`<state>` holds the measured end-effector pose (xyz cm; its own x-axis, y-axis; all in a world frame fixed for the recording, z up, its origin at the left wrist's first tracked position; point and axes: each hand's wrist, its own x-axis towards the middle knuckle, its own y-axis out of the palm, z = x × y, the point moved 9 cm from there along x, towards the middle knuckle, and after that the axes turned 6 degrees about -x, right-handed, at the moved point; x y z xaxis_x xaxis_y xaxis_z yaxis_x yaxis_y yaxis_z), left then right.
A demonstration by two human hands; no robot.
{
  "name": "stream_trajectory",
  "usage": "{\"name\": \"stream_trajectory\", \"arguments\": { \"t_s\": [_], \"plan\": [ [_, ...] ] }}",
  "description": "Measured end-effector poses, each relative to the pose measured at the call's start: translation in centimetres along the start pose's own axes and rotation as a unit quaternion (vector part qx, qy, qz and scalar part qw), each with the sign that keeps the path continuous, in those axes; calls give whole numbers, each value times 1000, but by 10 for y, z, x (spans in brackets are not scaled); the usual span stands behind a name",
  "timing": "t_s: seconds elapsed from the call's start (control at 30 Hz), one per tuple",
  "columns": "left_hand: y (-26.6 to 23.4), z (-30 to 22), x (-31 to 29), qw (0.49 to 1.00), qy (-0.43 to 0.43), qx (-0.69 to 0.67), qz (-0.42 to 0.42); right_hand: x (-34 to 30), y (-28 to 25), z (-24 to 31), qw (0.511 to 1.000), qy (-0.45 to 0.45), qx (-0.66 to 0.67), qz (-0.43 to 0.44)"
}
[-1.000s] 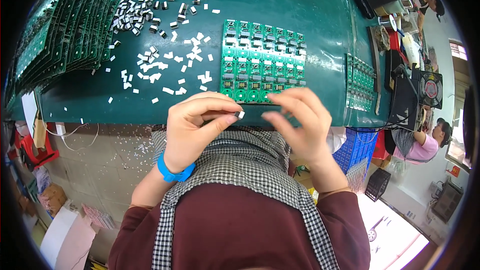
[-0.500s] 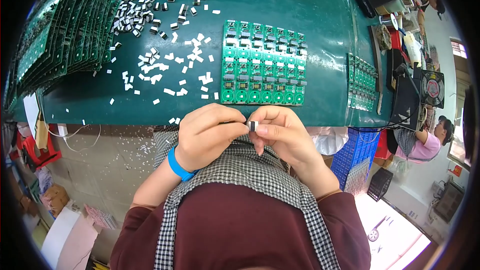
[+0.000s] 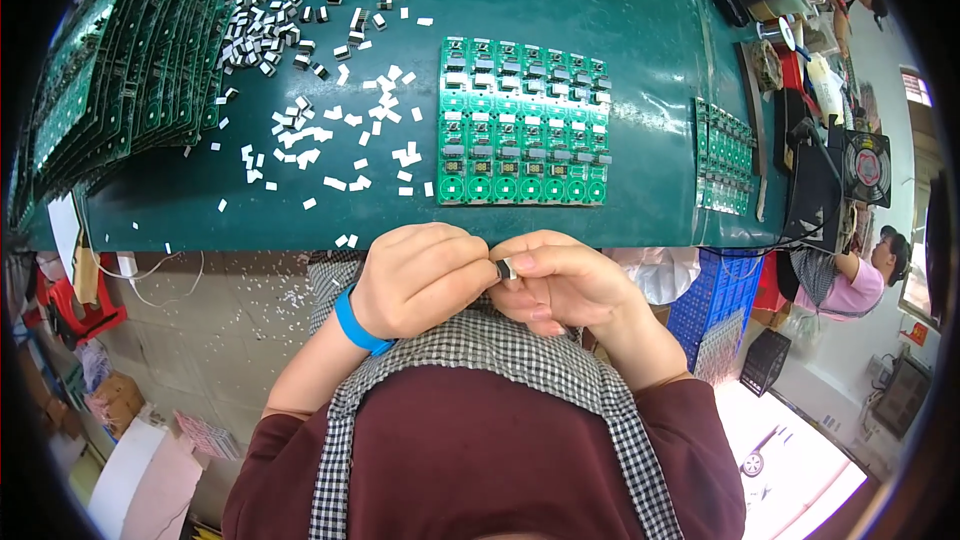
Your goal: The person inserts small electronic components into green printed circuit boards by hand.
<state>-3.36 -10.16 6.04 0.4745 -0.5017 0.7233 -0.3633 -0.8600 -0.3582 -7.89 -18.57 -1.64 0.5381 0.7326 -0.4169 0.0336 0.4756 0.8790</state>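
Observation:
Just past the table's front edge, my two hands meet over a small black-and-white display module (image 3: 504, 269). My left hand (image 3: 425, 275), with a blue wristband, pinches at its left side, and the fingertips are partly hidden. My right hand (image 3: 570, 280) grips the module between thumb and fingers, its other fingers curled below. Beyond the hands lies a green circuit board panel (image 3: 523, 128) with rows of parts, including several two-digit displays in its lower part. Left of the panel are scattered small white pieces (image 3: 335, 183) and, farther back, a pile of similar modules (image 3: 262, 38).
Stacked circuit boards (image 3: 130, 80) rise at the table's left. Another board panel (image 3: 724, 155) lies at the right, near a black fan (image 3: 866, 169) and a solder spool (image 3: 776, 31). A blue crate (image 3: 722, 305) stands below the table. Two other people are at the right.
Both hands have moved slightly toward me, and the module has turned between the fingers. My right hand's fingers are more curled. The view has shifted slightly.

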Motion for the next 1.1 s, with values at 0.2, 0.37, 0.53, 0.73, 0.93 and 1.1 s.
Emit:
{"name": "stream_trajectory", "arguments": {
  "t_s": [0.2, 0.37, 0.53, 0.73, 0.93, 1.1],
  "plan": [
    [0, 23, 3, 975, -154, -160, 18, -39, 22, 67, 734, -380, -513, -233],
    [6, 25, 3, 962, -159, -219, 32, -48, 49, 65, 583, -437, -655, -200],
    [9, 23, 4, 964, -144, -218, 46, -44, 52, 64, 580, -421, -671, -189],
    [8, 23, 4, 973, -148, -172, 34, -46, 53, 65, 544, -428, -695, -197],
    [0, 16, 8, 988, -110, -107, -2, -56, 56, 62, 483, -475, -693, -248],
    [-3, 15, 7, 991, -95, -97, -7, -54, 55, 61, 467, -486, -689, -266]
  ]
}}
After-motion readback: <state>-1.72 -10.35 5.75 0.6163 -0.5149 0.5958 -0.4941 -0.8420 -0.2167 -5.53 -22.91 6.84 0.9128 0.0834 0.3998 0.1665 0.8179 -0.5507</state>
